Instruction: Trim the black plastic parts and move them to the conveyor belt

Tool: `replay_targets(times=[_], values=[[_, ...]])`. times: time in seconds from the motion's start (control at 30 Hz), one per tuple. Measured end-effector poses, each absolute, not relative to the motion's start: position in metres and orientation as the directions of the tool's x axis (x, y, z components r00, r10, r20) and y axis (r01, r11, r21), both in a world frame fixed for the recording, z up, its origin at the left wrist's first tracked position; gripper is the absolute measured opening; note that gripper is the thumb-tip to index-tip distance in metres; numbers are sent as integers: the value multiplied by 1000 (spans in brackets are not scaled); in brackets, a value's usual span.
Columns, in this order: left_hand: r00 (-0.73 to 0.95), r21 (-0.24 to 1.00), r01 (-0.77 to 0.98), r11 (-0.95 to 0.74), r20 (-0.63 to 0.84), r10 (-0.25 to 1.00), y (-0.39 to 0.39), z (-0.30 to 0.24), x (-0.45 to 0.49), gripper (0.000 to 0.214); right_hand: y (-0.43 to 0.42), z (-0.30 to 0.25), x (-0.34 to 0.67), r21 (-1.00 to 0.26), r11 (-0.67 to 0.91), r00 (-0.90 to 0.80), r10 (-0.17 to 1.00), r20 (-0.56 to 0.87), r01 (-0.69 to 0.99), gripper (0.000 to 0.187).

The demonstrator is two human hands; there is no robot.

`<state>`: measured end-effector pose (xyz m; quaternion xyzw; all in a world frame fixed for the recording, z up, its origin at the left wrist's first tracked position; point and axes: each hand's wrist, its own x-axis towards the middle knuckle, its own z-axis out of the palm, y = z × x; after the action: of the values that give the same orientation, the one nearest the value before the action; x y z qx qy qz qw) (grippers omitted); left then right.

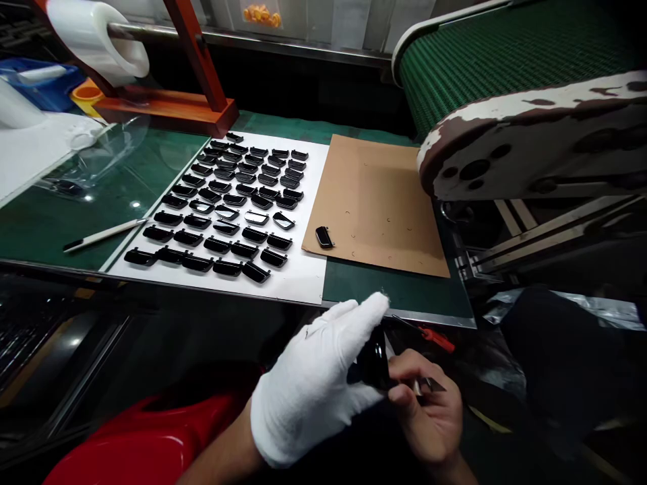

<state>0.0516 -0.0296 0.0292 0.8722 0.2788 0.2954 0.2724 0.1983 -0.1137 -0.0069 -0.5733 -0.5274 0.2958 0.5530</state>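
Observation:
My left hand [316,384], in a white glove, is closed round a glossy black plastic part [377,360] just in front of the table edge. Bare and curled, my right hand [427,411] pinches a small pointed blade [432,384] with a pale handle, close beside the part. Whether the blade touches the part cannot be made out. Rows of similar black pieces [227,209] lie on a white sheet [298,269]. One more black piece [324,237] rests at the near left corner of a brown cardboard sheet [384,202].
A green conveyor belt [505,60] overhangs the right side. At the back left, a wooden stand [166,111] carries a roll of clear film [96,37]. A white pen-like tool [104,236] lies left; a red-handled screwdriver [439,339] sits below the table edge. A red stool [136,438] stands lower left.

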Motion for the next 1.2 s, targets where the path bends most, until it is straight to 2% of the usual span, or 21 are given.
replay_targets(times=[0.1,0.47,0.53,0.6,0.67,0.73,0.83,1.2], values=[[661,655,294,-696,386,643,-30,25,52,81,-112,-2,201,-896,245,202,920,335,370,26],[642,700,262,-664,387,662,-32,20,53,86,-113,3,202,-858,294,172,903,394,420,19],[638,704,262,-660,387,666,-32,21,53,86,-112,4,203,-861,277,169,911,376,426,22],[627,706,271,-654,386,677,-32,21,53,86,-110,8,205,-857,233,161,927,339,460,37],[613,703,283,-653,391,687,-33,21,54,84,-106,14,208,-810,195,143,936,323,553,56],[605,703,285,-652,395,691,-34,21,56,83,-100,22,211,-717,192,88,938,334,670,67],[598,723,275,-633,387,702,-36,19,56,83,-94,32,216,-593,210,-1,943,332,777,71],[621,737,255,-626,371,690,-34,17,55,85,-91,40,224,-343,216,-110,947,302,914,79]])
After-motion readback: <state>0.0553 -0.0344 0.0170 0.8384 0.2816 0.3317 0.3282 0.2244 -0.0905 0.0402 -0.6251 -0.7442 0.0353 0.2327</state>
